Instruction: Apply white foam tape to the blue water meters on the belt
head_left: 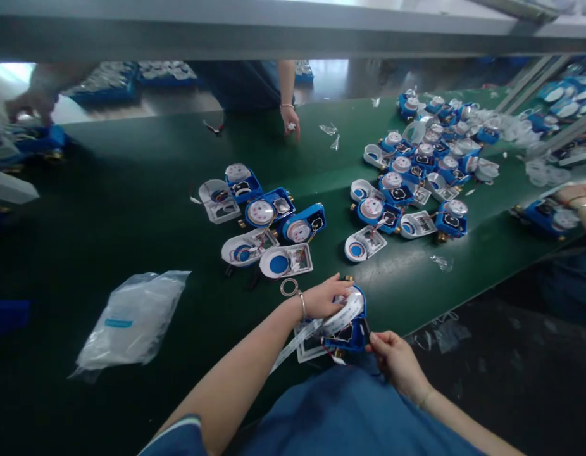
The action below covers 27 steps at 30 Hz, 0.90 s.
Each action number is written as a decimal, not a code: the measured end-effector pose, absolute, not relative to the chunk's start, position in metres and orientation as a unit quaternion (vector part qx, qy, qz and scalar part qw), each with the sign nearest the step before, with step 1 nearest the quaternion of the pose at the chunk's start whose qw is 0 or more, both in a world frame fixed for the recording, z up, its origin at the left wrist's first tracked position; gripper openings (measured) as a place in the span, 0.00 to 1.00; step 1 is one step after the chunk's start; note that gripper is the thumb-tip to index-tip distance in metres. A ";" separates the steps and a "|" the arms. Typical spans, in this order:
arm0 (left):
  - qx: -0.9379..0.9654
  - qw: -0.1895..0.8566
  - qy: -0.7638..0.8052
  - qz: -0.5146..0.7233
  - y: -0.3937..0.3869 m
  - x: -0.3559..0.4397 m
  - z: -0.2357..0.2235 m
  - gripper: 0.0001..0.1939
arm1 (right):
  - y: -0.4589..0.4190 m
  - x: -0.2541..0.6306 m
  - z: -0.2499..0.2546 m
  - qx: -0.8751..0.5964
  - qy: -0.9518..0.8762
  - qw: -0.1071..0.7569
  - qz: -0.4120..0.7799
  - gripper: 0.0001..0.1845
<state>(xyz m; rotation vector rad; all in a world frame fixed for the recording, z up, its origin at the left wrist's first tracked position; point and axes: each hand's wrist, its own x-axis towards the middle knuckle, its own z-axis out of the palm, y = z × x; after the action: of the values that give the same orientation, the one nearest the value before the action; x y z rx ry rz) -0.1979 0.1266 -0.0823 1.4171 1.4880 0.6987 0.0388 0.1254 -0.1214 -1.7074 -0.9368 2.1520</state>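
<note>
At the meter, left hand cups tape, right hand pinches black piece.

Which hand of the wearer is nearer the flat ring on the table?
Left. The left hand is just right of the flat ring; the right hand is farther off, beyond the blue housing.

The worktop is deep green. Near the person's waist, the housing is bright blue, and the strip across it is white – patterned with small greyish marks. Other white covers show round blue discs. The sleeve is dark blue – edged with a pale stripe; the clear bag bears a turquoise label.
</note>
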 end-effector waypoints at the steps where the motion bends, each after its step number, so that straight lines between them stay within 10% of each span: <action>1: 0.572 0.472 0.609 0.283 0.133 -0.195 -0.087 0.12 | 0.126 0.036 -0.122 -0.585 -0.322 0.119 0.735 0.24; 11: 0.469 0.472 0.680 0.307 0.113 -0.165 -0.110 0.18 | 0.134 0.050 -0.127 -0.599 -0.454 0.163 0.640 0.18; 27: 0.397 0.456 0.715 0.350 0.102 -0.149 -0.120 0.21 | 0.155 0.035 -0.136 -0.562 -0.739 0.003 0.370 0.13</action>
<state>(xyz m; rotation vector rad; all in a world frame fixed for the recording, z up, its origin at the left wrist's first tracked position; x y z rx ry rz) -0.1491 0.1023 -0.1197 0.9783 1.7638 0.8625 0.0346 0.1551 -0.1360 -1.7633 -2.3171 1.1613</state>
